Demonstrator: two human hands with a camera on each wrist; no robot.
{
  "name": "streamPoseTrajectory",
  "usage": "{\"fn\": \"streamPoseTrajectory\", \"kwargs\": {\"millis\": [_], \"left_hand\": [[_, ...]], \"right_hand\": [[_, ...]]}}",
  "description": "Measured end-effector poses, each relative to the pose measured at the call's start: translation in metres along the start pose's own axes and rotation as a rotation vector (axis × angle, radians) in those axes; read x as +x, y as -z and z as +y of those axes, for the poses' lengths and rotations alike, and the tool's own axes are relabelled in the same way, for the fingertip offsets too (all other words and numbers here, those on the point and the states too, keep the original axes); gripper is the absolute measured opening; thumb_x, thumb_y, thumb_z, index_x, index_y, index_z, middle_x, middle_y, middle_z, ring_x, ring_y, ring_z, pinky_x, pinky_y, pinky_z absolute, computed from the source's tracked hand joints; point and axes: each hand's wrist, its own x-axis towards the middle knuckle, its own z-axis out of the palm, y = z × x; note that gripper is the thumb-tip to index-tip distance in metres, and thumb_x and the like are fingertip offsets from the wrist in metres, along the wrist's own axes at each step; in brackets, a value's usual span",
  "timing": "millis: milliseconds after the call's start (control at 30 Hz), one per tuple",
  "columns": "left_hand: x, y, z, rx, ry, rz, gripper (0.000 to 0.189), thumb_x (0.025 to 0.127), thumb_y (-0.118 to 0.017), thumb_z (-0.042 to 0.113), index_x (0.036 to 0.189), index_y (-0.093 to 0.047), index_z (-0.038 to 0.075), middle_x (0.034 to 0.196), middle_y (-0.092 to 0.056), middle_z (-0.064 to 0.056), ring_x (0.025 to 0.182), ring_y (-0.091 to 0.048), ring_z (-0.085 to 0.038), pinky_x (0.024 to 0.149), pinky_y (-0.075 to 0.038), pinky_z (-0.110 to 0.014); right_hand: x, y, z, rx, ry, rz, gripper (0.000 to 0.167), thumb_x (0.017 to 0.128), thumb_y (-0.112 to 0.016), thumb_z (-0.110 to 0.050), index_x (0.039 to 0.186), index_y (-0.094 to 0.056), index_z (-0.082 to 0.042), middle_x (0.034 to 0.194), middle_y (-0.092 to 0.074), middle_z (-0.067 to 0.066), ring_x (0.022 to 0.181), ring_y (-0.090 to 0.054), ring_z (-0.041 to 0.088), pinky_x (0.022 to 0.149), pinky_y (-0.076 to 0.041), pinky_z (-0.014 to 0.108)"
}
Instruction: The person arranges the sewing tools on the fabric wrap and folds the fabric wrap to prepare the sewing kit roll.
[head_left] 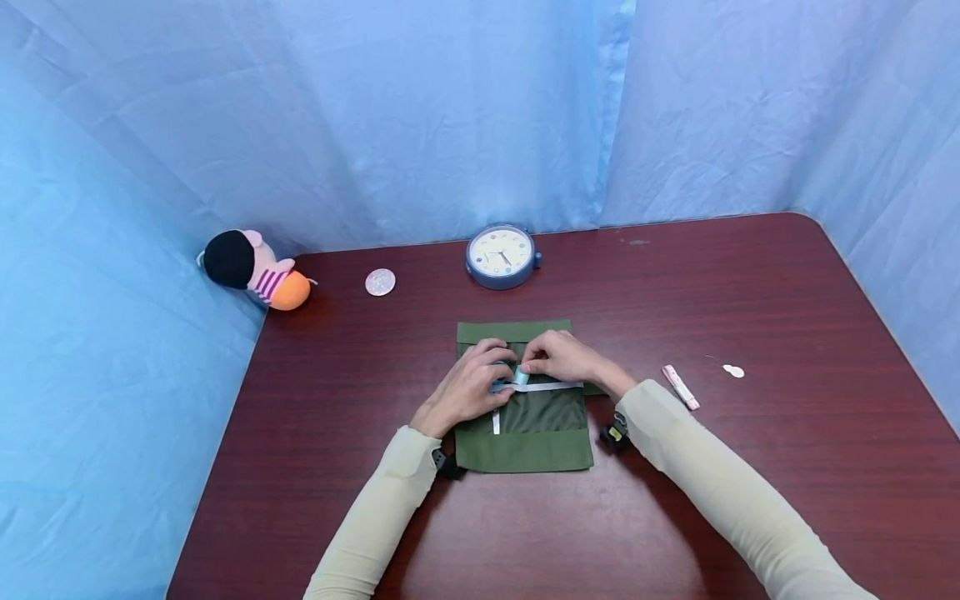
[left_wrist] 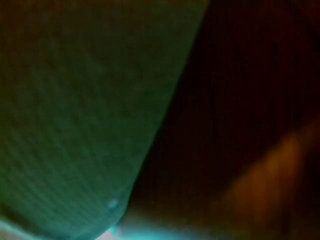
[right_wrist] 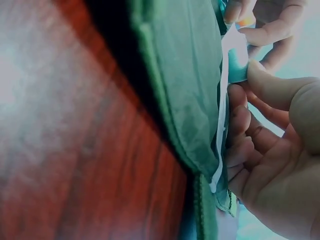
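Note:
A green fabric organizer (head_left: 525, 450) lies spread on the table, with a white-edged pocket (head_left: 551, 387) across its middle. My right hand (head_left: 562, 357) pinches a small light-teal cylinder (head_left: 522, 376), like a thread spool, at the pocket's white edge. In the right wrist view the teal cylinder (right_wrist: 238, 65) sits partly behind that white edge, between thumb and fingers. On the pocket's left part, my left hand (head_left: 471, 383) holds the edge with curled fingers. Something blue shows under those fingers, mostly hidden. The left wrist view is dark, with only green fabric (left_wrist: 90, 115) plain.
A blue alarm clock (head_left: 501, 254) stands behind the organizer. To the left are a round whitish disc (head_left: 380, 282) and a plush toy (head_left: 258, 271) at the table edge. A pink-and-white strip (head_left: 680, 387) and a small white piece (head_left: 733, 371) lie on the right.

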Motion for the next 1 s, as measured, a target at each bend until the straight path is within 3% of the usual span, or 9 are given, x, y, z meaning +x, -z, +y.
{"fn": "streamPoseTrajectory", "kwargs": {"millis": [167, 467, 700, 1000], "left_hand": [[0.0004, 0.0001, 0.0010, 0.019, 0.000, 0.001, 0.007, 0.083, -0.080, 0.017, 0.083, -0.077, 0.010, 0.114, -0.071, -0.007, 0.118, -0.058, -0.026, 0.102, -0.048, -0.040], [0.0017, 0.0004, 0.0029, 0.020, 0.014, -0.004, 0.008, 0.082, -0.081, 0.016, 0.079, -0.075, 0.012, 0.113, -0.069, -0.007, 0.115, -0.058, -0.024, 0.099, -0.049, -0.039], [0.0017, -0.0002, 0.0042, 0.065, -0.007, -0.010, 0.007, 0.082, -0.080, 0.014, 0.075, -0.078, 0.014, 0.112, -0.070, -0.005, 0.114, -0.058, -0.022, 0.097, -0.049, -0.036], [0.0007, -0.0017, 0.0049, 0.088, 0.062, -0.027, 0.006, 0.082, -0.082, 0.019, 0.085, -0.082, 0.014, 0.098, -0.062, -0.003, 0.094, -0.050, -0.021, 0.088, -0.045, -0.033]], "right_hand": [[0.0009, -0.0017, 0.0021, 0.014, -0.007, 0.000, 0.016, 0.099, -0.062, -0.018, 0.089, -0.074, -0.014, 0.075, -0.067, 0.001, 0.057, -0.046, 0.009, 0.061, -0.038, 0.022], [-0.0013, -0.0003, 0.0035, 0.035, -0.007, -0.008, 0.021, 0.100, -0.059, -0.017, 0.081, -0.068, -0.012, 0.064, -0.052, -0.003, 0.054, -0.040, 0.010, 0.059, -0.035, 0.022], [-0.0016, 0.0014, 0.0031, 0.038, -0.016, -0.033, 0.022, 0.100, -0.060, -0.019, 0.080, -0.066, -0.012, 0.066, -0.053, -0.003, 0.055, -0.042, 0.010, 0.061, -0.037, 0.024], [-0.0027, 0.0044, 0.0062, 0.038, -0.004, -0.015, 0.016, 0.098, -0.065, -0.020, 0.084, -0.070, -0.013, 0.078, -0.065, 0.003, 0.064, -0.052, 0.012, 0.067, -0.044, 0.027]]}}
